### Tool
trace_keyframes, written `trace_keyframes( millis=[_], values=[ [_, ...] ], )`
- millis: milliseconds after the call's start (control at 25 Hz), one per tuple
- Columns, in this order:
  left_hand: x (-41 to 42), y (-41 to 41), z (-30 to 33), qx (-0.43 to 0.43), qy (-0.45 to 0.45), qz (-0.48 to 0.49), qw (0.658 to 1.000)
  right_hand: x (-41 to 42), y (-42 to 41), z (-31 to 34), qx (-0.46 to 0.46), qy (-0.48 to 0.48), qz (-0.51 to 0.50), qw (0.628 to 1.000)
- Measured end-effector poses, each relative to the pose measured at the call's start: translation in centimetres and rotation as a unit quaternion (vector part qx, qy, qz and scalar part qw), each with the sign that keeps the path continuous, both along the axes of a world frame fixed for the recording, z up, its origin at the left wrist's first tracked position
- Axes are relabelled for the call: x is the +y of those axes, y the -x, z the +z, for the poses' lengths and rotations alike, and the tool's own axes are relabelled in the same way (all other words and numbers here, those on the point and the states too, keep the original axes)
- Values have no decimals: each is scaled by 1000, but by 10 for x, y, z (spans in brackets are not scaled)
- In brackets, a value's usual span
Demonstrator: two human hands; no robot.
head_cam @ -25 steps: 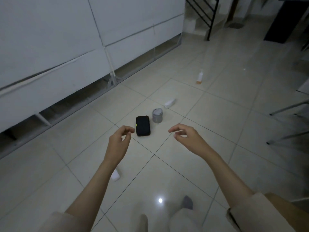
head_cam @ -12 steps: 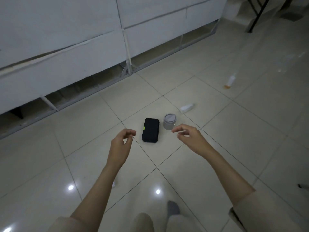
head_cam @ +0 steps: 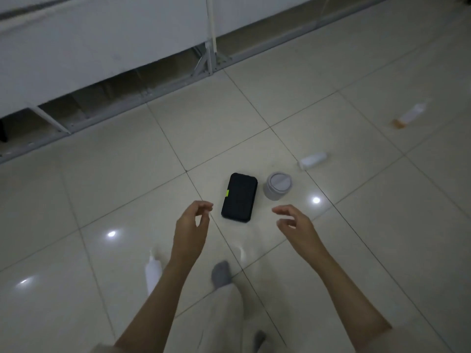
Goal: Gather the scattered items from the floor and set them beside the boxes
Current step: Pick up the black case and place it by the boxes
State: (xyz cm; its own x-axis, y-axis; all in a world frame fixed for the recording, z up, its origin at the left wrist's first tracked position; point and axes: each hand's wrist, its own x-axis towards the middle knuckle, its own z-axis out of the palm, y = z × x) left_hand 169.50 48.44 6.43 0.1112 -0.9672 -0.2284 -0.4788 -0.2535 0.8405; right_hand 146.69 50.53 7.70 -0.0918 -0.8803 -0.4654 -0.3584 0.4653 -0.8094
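A black flat case (head_cam: pixel 239 197) with a green tab lies on the tiled floor. Right of it stands a small grey jar (head_cam: pixel 277 186). A small white bottle (head_cam: pixel 313 160) lies further right, and a white bottle with an orange cap (head_cam: pixel 409 116) lies at the far right. Another white bottle (head_cam: pixel 153 272) lies by my left forearm. My left hand (head_cam: pixel 191 230) hovers just left of the case, fingers loosely curled, holding nothing. My right hand (head_cam: pixel 297 226) hovers below the jar, fingers relaxed and empty.
White panels on a metal frame (head_cam: pixel 209 59) run along the back, with a gap under them. My grey-socked foot (head_cam: pixel 221 275) stands between my arms. Ceiling lights reflect off the glossy floor tiles (head_cam: pixel 382 225).
I have stepped closer and the view has tilted down. The case and jar now lie nearer my hands, and the white bottle by my left arm has come into sight.
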Motion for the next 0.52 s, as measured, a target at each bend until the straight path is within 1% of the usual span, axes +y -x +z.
trace_keyframes(
  millis=[120, 280, 360, 520],
  values=[
    [-53, 4, -78, -15, -28, 13, 999, -57, -6, -79, -10, -27, -30, 999],
    [-109, 12, -207, -47, -59, -12, 997, -116, -12, -213, -1, -60, -66, 996],
    [-128, 19, -274, -54, -73, -14, 996, -136, -13, -283, 3, -82, -67, 994],
    [-157, 33, -401, -42, -120, -10, 992, -165, -13, -410, 6, -103, -60, 993]
  ],
)
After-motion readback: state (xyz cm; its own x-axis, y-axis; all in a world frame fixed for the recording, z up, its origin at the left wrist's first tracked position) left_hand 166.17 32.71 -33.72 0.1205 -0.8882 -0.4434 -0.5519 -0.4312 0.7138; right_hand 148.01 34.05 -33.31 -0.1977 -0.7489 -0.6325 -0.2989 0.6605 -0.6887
